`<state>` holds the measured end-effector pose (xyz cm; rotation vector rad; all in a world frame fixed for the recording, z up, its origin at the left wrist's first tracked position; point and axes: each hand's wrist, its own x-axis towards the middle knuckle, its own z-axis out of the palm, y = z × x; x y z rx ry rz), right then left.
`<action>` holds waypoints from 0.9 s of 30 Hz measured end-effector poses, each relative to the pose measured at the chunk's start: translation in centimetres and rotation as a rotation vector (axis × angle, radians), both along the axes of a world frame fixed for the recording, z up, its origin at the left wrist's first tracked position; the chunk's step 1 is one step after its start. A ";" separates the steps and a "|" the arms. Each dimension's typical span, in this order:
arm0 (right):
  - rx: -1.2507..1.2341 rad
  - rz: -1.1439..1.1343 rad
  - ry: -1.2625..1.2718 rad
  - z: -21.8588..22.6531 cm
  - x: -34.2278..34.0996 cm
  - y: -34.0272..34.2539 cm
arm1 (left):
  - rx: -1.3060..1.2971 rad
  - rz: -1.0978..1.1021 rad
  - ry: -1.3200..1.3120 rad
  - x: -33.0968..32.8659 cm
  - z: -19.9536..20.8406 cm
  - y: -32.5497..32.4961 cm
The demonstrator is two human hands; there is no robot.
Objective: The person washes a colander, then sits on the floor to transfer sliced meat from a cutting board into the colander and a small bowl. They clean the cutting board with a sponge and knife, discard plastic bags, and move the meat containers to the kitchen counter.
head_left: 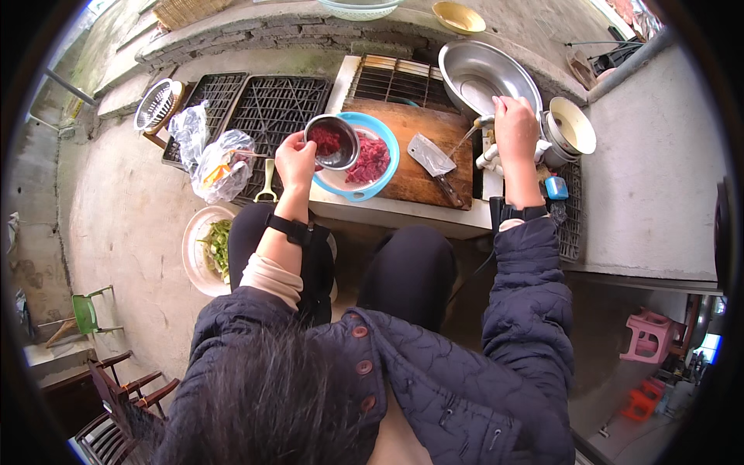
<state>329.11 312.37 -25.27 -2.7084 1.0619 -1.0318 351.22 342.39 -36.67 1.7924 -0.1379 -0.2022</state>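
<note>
My left hand [294, 161] grips the rim of a small metal bowl [353, 160] with a dark red, finely cut mass [324, 139] inside. That bowl is tilted above the left part of a blue-rimmed basin [394, 159], where pieces of pink-red meat [370, 160] lie. My right hand [514, 122] is closed at a tap [485, 122], its fingers curled over the top; the exact grip is partly hidden. A thin stream seems to run from the spout. Between the hands, a cleaver [428, 155] rests on a wooden cutting board [403, 124].
A large steel basin [457, 58] stands behind the tap, with stacked bowls [572, 128] at its right. Black crates [279, 101] and plastic bags [225, 167] lie to the left. A pale basin of green vegetables [200, 267] sits on the floor by my left leg.
</note>
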 end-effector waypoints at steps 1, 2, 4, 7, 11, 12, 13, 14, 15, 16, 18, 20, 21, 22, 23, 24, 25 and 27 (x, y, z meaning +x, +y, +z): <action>-0.028 -0.028 0.034 0.1 0.4 -0.3 | 0.121 0.011 -0.073 0.2 -0.1 0.4; -0.025 -0.065 0.053 0.2 0.8 -0.5 | 0.079 -0.008 -0.078 0.2 -0.2 0.7; -0.037 -0.138 0.076 0.2 1.1 -0.8 | 0.154 -0.013 -0.047 0.3 -0.5 1.3; -0.023 -0.236 0.113 0.1 1.8 -1.4 | 0.108 0.013 -0.005 0.4 -0.9 1.8; -0.033 -0.222 0.079 0.5 2.2 -1.7 | 0.053 0.024 0.048 1.2 -1.9 2.3; -0.016 -0.227 0.044 0.6 2.0 -1.3 | 0.075 0.026 0.025 1.4 -2.3 2.4; -0.001 -0.231 0.009 0.7 1.5 -0.7 | 0.088 0.031 0.015 1.6 -2.6 2.5; 0.032 -0.258 -0.019 0.6 0.9 0.2 | 0.096 0.038 0.025 1.8 -3.0 2.5; 0.196 -0.329 0.046 0.6 0.3 1.1 | 0.085 0.030 0.035 2.0 -3.3 2.6; 0.014 -0.301 -0.092 0.0 -0.3 2.4 | 0.089 0.024 0.035 2.0 -3.7 2.5; -0.117 -0.142 -0.251 -2.0 -0.9 5.5 | 0.089 0.007 0.094 2.1 -4.3 2.3; 0.215 0.045 -0.194 -5.4 -0.4 8.6 | 0.161 0.001 0.034 2.0 -4.8 1.9; 0.486 0.118 -0.117 -7.6 0.4 9.9 | 0.194 -0.014 -0.004 1.9 -4.9 1.8; 0.892 0.128 -0.096 -9.6 1.5 10.6 | 0.257 0.008 -0.022 1.7 -5.0 1.6; 1.285 0.150 -0.068 -11.4 2.7 10.9 | 0.263 0.002 -0.023 1.6 -5.0 1.4; 1.553 0.125 -0.054 -13.0 3.5 11.1 | 0.247 0.010 -0.016 1.5 -4.9 1.3; 1.803 0.065 -0.024 -14.4 4.1 11.1 | 0.234 0.021 0.008 1.4 -4.7 1.3; 2.073 0.193 -0.027 -16.6 5.4 11.3 | 0.091 0.042 0.095 1.1 -4.0 1.2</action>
